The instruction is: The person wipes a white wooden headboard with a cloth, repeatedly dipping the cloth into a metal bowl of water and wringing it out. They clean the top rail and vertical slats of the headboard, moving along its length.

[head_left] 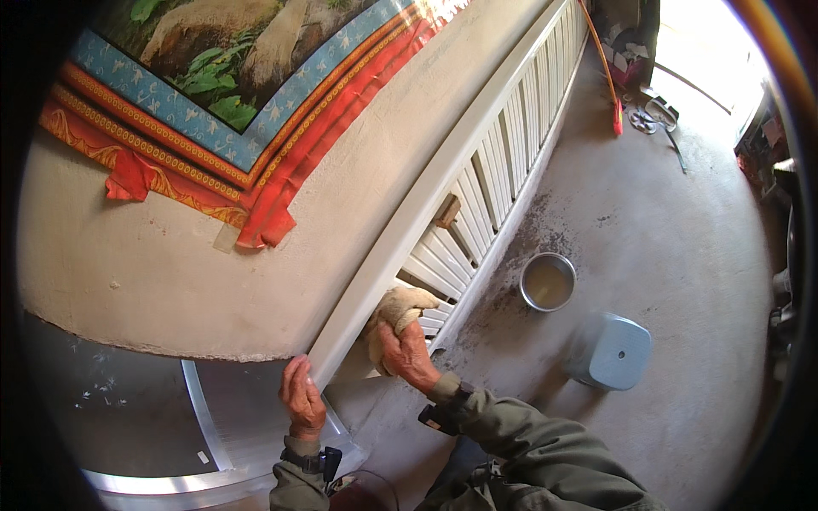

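A long white slatted unit, like a radiator, runs along the wall, with a smooth top rail above its upright slats. At the rail's near end my left hand has its fingers pressed together and curled against the corner. My right hand is closed on a damp-looking tan rag, which is bunched against the slats just below the rail. Part of the rag is hidden behind the fingers. Further along, a small brown block sits against the slats under the rail.
On the concrete floor to the right stands a metal basin of cloudy liquid. A pale blue stool is nearer. An orange-red stick leans at the far end. A bordered poster hangs on the wall; a white-framed dark panel lies lower left.
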Demonstrator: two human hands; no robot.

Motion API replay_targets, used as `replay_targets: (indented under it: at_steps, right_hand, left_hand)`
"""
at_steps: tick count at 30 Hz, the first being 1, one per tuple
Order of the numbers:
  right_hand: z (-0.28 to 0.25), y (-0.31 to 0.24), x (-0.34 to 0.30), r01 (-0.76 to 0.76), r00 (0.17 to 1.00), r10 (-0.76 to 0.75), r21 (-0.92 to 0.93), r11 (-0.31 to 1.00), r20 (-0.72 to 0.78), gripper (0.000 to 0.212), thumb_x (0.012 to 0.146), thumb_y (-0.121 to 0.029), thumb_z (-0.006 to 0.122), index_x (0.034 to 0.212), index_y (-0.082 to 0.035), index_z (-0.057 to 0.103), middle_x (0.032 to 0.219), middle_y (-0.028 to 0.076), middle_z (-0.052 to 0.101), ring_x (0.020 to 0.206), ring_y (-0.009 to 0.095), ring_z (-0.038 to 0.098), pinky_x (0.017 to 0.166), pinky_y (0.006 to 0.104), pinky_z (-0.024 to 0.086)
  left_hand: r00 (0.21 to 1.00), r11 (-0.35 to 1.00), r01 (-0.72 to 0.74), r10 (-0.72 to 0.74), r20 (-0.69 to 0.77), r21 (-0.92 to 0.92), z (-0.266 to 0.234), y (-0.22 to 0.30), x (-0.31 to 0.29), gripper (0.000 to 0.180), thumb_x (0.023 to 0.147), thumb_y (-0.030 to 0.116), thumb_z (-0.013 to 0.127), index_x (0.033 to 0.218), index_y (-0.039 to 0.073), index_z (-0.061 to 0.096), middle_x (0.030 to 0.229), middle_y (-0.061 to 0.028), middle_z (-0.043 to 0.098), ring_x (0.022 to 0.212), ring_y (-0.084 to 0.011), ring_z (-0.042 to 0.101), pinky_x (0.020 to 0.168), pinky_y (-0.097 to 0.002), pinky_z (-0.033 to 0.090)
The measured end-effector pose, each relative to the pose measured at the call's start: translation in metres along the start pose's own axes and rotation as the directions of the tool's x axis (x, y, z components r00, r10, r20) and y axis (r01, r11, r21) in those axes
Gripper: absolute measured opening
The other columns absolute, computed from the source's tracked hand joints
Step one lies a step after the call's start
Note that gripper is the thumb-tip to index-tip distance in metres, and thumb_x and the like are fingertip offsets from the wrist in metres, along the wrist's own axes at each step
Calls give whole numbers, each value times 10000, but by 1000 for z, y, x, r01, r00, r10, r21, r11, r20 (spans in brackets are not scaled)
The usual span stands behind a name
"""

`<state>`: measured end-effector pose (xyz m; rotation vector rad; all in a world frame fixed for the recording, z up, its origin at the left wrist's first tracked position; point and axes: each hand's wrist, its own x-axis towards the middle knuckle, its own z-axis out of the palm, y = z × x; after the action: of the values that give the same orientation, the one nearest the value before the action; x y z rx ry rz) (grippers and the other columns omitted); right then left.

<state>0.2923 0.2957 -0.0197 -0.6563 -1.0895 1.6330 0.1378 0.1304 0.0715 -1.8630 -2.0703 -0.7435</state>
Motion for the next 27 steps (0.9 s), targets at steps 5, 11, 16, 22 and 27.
replay_targets:
  at_steps: [5,11,16,22,27]
  right_hand:
    - [-47,-47,32,48,998,-48,25,999,-29,212,1060,-78,581,1251,11,603,1076,79,684,998,167,645,859,329,551]
    - [-123,-111,132,250,915,-293,-180,951,-278,206,1026,-81,632,1189,42,606,1054,95,678,957,197,670,805,358,555]
    - [-161,-132,229,421,806,-302,135,897,-509,290,1046,-119,655,1301,15,630,1236,103,697,1100,198,679,940,329,562]
    - [-134,-67,227,299,911,-109,456,839,-397,454,1062,-172,650,1481,-58,520,1396,90,613,1275,187,598,1087,363,504]
    - [-132,-45,192,209,946,-117,291,934,-303,452,996,-36,728,1422,-37,579,1390,73,652,1257,180,630,1067,345,523]
  left_hand:
    - [999,999,41,-42,-5,-33,0,-1,-3,302,979,30,506,1217,-74,659,1275,-256,663,1138,-440,671,999,-504,545]
    - [992,990,126,-124,32,-66,-2,3,-5,342,967,3,486,1254,-71,656,1301,-253,655,1177,-426,652,1043,-498,522]
    - [992,992,125,-125,26,0,-2,4,-4,309,956,52,506,1193,-80,655,1241,-254,671,1095,-428,675,959,-502,554]
    - [984,983,174,-171,50,-64,-1,3,-4,310,969,59,499,1205,-81,643,1237,-274,660,1137,-447,651,1007,-522,518]
    - [978,978,204,-201,53,-48,-1,7,0,307,955,52,494,1198,-79,630,1214,-285,654,1120,-456,649,1017,-531,508]
